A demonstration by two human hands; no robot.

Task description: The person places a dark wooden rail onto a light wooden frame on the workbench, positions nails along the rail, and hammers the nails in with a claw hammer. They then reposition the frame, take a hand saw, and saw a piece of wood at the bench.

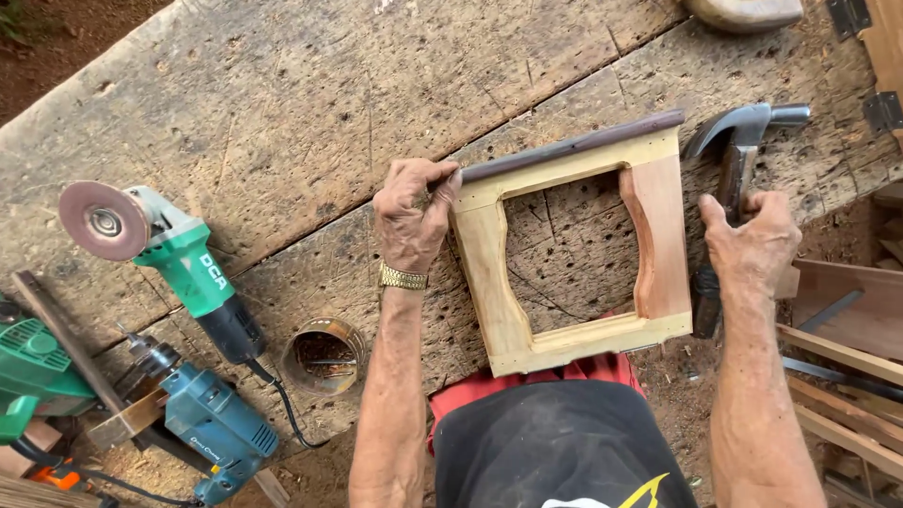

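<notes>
A small square wooden frame (489,273) with curved inner edges lies flat on a worn plank workbench (310,103). A thin dark strip (574,146) lies along the frame's far edge. My left hand (414,212), with a gold watch at the wrist, grips the frame's far left corner and the strip's end. My right hand (752,243) rests on the handle of a claw hammer (738,150) lying just right of the frame. Whether its fingers are closed round the handle cannot be seen.
A green angle grinder (174,259) with a sanding disc lies at left, a blue electric drill (212,423) below it. A rusty tin can (323,356) sits near the bench's front edge. Wood slats (842,376) pile up at right; hinges (882,111) top right.
</notes>
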